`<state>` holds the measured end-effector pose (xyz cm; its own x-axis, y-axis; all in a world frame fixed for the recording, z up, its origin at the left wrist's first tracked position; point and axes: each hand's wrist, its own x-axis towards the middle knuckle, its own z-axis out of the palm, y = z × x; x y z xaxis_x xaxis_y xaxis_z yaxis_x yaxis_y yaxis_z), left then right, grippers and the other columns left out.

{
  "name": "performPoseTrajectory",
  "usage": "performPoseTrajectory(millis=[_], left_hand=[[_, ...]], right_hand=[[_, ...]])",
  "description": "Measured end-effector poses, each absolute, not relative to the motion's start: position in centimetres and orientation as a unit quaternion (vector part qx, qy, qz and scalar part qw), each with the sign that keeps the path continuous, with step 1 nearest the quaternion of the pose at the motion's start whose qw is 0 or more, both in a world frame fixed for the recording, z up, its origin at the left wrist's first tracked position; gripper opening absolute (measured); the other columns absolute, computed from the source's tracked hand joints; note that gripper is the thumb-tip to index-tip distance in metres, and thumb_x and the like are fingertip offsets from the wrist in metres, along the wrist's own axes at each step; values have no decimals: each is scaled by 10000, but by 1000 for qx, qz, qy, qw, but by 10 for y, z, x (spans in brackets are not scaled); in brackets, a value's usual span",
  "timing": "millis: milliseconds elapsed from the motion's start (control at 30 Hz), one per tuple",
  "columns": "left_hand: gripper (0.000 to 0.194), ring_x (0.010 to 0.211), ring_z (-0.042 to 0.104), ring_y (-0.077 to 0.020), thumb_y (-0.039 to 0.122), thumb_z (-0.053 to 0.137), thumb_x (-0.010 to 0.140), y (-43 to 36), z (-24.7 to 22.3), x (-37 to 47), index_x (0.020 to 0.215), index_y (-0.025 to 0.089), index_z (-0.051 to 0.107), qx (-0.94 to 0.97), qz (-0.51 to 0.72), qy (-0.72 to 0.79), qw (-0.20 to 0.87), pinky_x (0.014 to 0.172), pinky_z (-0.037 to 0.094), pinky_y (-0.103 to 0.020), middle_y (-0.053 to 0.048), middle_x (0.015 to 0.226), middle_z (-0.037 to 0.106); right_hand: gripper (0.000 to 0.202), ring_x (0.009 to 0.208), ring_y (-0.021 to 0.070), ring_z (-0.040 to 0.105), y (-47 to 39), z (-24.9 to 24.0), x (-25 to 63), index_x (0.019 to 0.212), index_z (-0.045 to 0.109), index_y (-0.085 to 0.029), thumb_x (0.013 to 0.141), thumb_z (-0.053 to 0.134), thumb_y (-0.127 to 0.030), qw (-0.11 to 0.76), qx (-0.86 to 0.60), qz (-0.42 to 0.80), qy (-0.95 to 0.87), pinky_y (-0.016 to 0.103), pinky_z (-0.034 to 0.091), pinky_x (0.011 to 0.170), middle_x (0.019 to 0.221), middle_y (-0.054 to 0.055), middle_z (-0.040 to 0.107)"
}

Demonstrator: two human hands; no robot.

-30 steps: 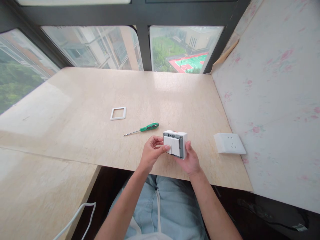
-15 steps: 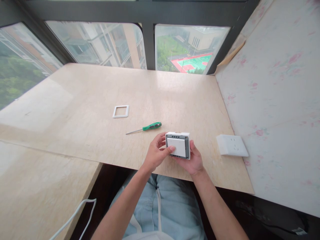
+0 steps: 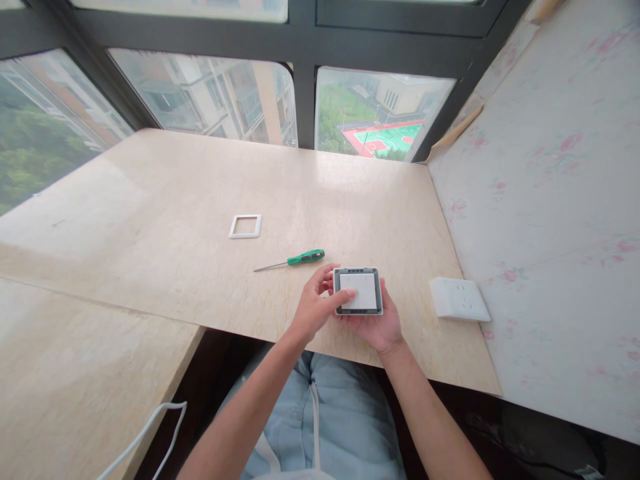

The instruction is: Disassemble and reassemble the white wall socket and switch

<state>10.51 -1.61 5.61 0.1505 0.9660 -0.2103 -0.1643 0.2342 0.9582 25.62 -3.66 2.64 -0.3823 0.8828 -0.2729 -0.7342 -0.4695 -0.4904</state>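
Note:
A white wall switch with a grey inner frame (image 3: 367, 297) is held between my two hands, its face turned up. My left hand (image 3: 316, 303) grips its left side, the thumb lying across the white rocker. My right hand (image 3: 383, 327) supports it from below and along the right edge; some of those fingers are hidden under it. Just beyond my left hand lies a green-handled screwdriver (image 3: 306, 257), its shaft pointing left. A thin white rectangular frame (image 3: 231, 227) rests flat farther back and to the left.
The beige stone sill (image 3: 190, 187) runs up to dark-framed windows. On the right, a white socket box (image 3: 463, 300) sits against the flowered wall (image 3: 550, 220). A white cable (image 3: 145, 427) hangs over the counter edge at the lower left.
The switch has been tilted so its face now points more squarely upward. My left thumb has slid slightly right over the rocker. The camera view has shifted a little.

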Motion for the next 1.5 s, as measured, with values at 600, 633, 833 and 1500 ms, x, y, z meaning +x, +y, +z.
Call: performPoseTrajectory(millis=[600, 633, 833, 1500], left_hand=[[543, 923, 656, -193, 443, 778, 748, -16, 63, 92, 1201, 214, 584, 360, 433, 463, 685, 685, 508, -254, -81, 1112, 681], [610, 965, 653, -202, 419, 805, 725, -17, 61, 91, 1243, 209, 564, 373, 433, 463, 678, 745, 520, -275, -89, 1137, 675], [855, 1036, 660, -246, 316, 888, 618, -19, 49, 89, 1364, 197, 487, 424, 431, 455, 654, 916, 524, -394, -109, 1186, 659], [866, 1297, 505, -341, 214, 812, 636, -22, 38, 61, 1395, 220, 394, 704, 340, 491, 383, 1102, 415, -529, -134, 1379, 523]], right_hand=[[527, 1084, 293, 697, -32, 27, 249, 1203, 707, -245, 907, 534, -645, 465, -253, 836, -141, 526, 511, 990, 1243, 73, 735], [544, 1097, 294, 692, -32, 27, 249, 1215, 702, -237, 913, 516, -650, 464, -252, 837, -141, 519, 512, 991, 1244, 80, 733], [584, 1128, 299, 676, -30, 27, 249, 1250, 680, -202, 949, 442, -642, 454, -254, 843, -137, 514, 503, 1000, 1237, 118, 729], [426, 832, 221, 756, -35, 17, 235, 1065, 725, -212, 897, 625, -591, 450, -375, 795, -155, 342, 600, 706, 999, 66, 799]])
